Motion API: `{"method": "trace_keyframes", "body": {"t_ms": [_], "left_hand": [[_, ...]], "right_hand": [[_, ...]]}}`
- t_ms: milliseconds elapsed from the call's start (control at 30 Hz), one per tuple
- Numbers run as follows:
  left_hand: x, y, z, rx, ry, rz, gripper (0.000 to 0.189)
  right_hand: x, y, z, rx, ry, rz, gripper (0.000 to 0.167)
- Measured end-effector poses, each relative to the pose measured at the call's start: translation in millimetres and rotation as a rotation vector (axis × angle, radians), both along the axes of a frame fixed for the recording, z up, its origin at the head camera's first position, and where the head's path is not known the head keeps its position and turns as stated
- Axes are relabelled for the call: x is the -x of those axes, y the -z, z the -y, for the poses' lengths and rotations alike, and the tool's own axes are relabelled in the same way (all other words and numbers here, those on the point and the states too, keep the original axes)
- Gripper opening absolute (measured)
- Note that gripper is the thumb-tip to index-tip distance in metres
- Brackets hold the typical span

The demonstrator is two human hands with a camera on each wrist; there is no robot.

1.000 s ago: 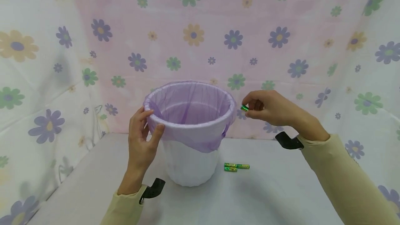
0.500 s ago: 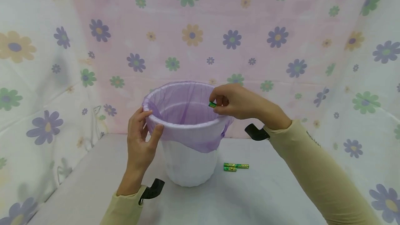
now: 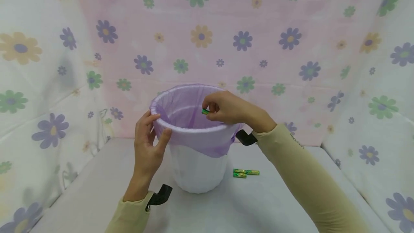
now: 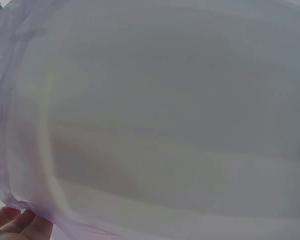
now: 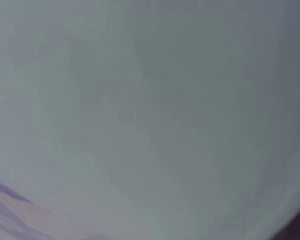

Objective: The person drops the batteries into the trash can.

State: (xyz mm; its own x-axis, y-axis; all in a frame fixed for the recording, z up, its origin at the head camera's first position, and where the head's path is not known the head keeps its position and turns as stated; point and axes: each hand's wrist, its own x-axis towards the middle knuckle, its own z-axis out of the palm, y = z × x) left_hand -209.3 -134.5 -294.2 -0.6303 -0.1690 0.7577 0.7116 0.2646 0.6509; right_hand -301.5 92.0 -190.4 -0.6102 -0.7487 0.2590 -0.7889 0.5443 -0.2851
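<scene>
A white trash can (image 3: 198, 173) stands on the table, with a thin purple trash bag (image 3: 207, 143) folded over its rim. My left hand (image 3: 148, 150) grips the rim at the left, the thumb against the outside of the bag; in the left wrist view a few fingers (image 4: 22, 225) show at the lower left. Over the can's mouth, at the right side of the rim, my right hand (image 3: 228, 108) pinches a small green battery (image 3: 205, 111) between thumb and finger. The right wrist view holds only the can's blurred pale wall (image 5: 150, 115) and some purple film.
Three green-and-gold batteries (image 3: 239, 171) lie together on the white table (image 3: 258, 204), right of the can's base. Flowered cloth (image 3: 200, 17) hangs behind and along both sides. A black camera mount sits on each wrist.
My right hand has moved left with the battery, from beside the can to over its mouth. The left hand has stayed on the rim, and the batteries on the table lie as before.
</scene>
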Motion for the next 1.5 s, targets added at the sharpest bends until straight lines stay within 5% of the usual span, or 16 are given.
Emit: {"method": "trace_keyframes", "body": {"t_ms": [333,1033,1500], "left_hand": [[22.9,21.1,12.5,0.001,-0.009,-0.013,0.049],[25.6,22.1,12.5,0.011,-0.016,-0.002,0.049],[25.6,22.2,11.9,0.006,0.002,0.001,0.049]], "right_hand": [[12.2,1.9,12.8,0.018,-0.004,0.002,0.013],[19.0,8.2,20.0,-0.065,0.059,0.015,0.019],[19.5,8.8,14.6,-0.027,0.057,0.015,0.020]]}}
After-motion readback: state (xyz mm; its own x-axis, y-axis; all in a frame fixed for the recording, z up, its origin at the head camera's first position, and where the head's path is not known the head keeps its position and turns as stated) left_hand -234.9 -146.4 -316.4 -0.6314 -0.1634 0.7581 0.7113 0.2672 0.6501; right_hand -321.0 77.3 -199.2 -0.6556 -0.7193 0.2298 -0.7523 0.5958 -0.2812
